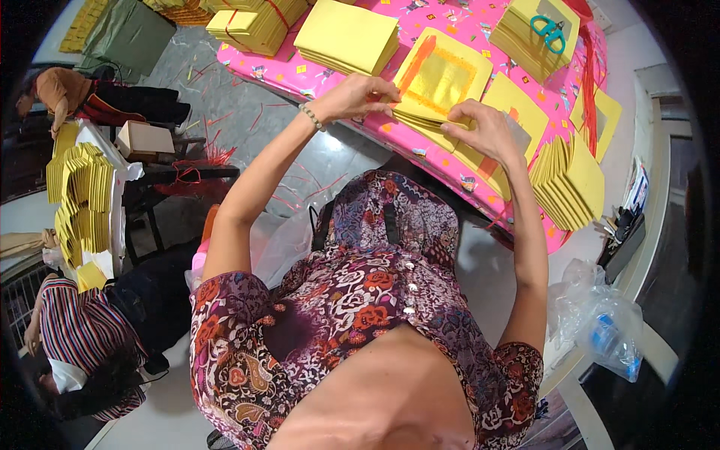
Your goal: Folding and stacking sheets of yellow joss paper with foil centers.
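A stack of yellow paper sheets (446, 79) lies at the near edge of the pink-covered table (330, 82), its top sheet bearing a gold square and an orange stripe. My left hand (360, 97), wearing a beaded bracelet, pinches the stack's left near corner. The fingers of my right hand (487, 133) are curled at the right near corner, thumb against the paper edge. Beneath and to the right, more yellow sheets (517, 112) with silvery squares are partly covered by the stack and my right hand.
Turquoise scissors (548, 34) rest on a yellow stack at the back right. Red strings (591, 90) hang near a fanned paper stack (570, 184). Tied bundles (259, 26) stand back left. Two people (64, 94) work at the left beside paper piles (82, 195). A plastic bag (600, 319) lies right.
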### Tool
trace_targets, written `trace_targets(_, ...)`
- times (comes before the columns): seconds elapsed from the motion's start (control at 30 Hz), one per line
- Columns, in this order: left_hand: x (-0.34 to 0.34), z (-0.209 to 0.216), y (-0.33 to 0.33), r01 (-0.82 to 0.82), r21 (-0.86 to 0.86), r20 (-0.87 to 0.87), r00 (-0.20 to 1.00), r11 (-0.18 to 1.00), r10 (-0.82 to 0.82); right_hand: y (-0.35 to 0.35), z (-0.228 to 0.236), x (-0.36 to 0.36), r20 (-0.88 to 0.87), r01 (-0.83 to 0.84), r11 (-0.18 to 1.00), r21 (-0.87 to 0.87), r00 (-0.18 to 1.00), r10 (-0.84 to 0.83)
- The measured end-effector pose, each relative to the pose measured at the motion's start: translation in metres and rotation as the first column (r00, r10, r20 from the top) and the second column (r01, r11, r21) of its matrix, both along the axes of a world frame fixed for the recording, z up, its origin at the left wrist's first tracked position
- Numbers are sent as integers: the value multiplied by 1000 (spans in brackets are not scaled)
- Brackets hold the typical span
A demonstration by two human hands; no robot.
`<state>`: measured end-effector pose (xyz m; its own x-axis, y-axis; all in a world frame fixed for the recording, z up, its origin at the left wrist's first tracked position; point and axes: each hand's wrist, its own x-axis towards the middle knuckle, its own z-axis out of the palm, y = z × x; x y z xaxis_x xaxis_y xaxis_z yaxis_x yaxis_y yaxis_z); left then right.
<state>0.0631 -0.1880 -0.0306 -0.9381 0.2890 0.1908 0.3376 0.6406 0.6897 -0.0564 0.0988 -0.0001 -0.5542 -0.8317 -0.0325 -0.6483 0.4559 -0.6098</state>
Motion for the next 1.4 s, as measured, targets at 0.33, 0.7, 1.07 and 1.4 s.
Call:
trace_targets(0.33,-1,8,14,-120,-130,-12,993,984,120,-4,9,32,-219,-36,998,-49,975,24)
trace_targets(0.7,6,20,52,-307,-104,-560,804,946,199,-13,5,-18,-137,18,1000,-2,990,-18)
trace_targets(1.07,-50,1,81,-254,-342,-393,913,905,108,-22,-13,-114,236,209,978,25,949,-209)
trace_targets(1.4,-76,-10,86,-283,-448,-278,946,848,169,-41,-29,-138,-62,211,967,143,977,-204)
